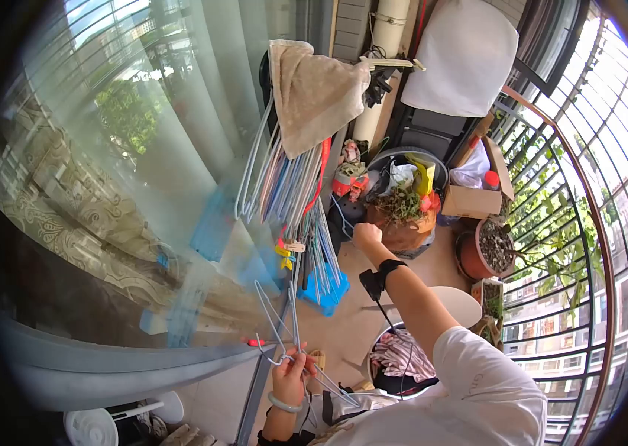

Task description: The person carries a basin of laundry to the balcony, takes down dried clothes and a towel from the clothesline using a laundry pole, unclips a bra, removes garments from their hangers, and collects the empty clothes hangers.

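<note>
My left hand (290, 377), with a pale bracelet at its wrist, is closed on wire clothes hangers (295, 305) near the bottom of the view. Their hooks and wires cross around the fingers, so I cannot tell exactly how many it holds. Further forward, my right hand (367, 236) is closed in a fist on a blue clothes hanger (342, 217). Beside both hands hangs a dense row of clothes hangers (284, 182) in several colours, with a beige cloth (310, 93) draped over its top. A wooden clothespin (295, 247) and a yellow clip (283, 256) hang at its lower end.
A glass door with curtains (180, 141) stands on the left. Ahead are a tub of plants and bags (403, 197), a cardboard box (474, 201) and a potted plant (486, 249). Metal railings (552, 201) run along the right. A laundry basket with striped cloth (402, 357) sits by my body.
</note>
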The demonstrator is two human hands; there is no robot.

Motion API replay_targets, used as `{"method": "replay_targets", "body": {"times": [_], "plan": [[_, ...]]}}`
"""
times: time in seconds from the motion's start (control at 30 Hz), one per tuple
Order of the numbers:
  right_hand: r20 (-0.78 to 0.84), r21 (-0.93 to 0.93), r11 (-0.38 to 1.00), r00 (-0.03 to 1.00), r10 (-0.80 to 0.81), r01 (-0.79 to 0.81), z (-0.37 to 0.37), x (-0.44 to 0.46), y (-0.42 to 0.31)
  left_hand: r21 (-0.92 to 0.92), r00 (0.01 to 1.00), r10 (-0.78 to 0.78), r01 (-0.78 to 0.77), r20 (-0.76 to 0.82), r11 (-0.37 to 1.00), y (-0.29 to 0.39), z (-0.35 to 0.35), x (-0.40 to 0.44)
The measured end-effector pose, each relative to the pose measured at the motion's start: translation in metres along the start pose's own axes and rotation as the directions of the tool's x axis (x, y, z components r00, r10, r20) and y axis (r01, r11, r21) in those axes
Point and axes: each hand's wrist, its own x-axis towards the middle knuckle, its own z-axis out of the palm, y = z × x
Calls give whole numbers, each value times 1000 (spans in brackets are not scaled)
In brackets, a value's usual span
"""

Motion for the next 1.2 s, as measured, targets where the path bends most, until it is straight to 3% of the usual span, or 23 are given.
{"method": "replay_targets", "body": {"times": [0.2,0.37,0.4,0.43,0.47,0.53,0.6,0.63,0.7,0.73,0.8,0.9,0.93,1.1,1.2], "plan": [[229,89,986,966,117,-140,53,-30,-2,3,999,-10,10,37,1000,-2,-1,7],[263,192,973,962,71,-124,91,-52,13,-7,998,-40,40,48,999,1,9,8],[235,291,956,965,-119,47,101,-60,18,-25,996,-36,38,76,999,0,13,9],[185,380,899,935,-303,216,110,-71,25,-17,996,-48,50,75,999,-1,19,8],[173,550,787,883,-436,281,101,-92,24,-8,996,-52,53,69,999,-2,25,8],[287,807,575,764,-577,132,69,-145,22,10,994,-34,34,102,999,-4,35,9],[230,926,372,701,-675,54,52,-204,25,37,993,35,-40,109,999,-9,47,12],[225,932,359,714,-663,39,32,-231,25,47,988,108,-114,113,992,-10,54,11],[111,990,137,691,-714,-17,-1,-286,27,52,987,60,-68,152,996,-11,67,7],[106,993,116,712,-694,-35,-7,-304,29,65,979,89,-102,183,993,-12,75,5],[-64,964,156,755,-653,217,-17,-322,37,104,960,103,-134,262,985,-16,89,0],[-170,970,62,836,-521,235,-25,-338,45,196,938,138,-207,318,958,-27,112,-11],[-148,971,95,867,-475,218,-30,-342,48,201,940,112,-183,323,962,-30,118,-16],[-161,966,115,884,-438,233,-42,-352,65,264,923,57,-167,381,950,-43,136,-34],[-190,971,45,874,-448,235,-36,-354,67,309,891,-42,-112,453,944,-49,132,-35]]}}
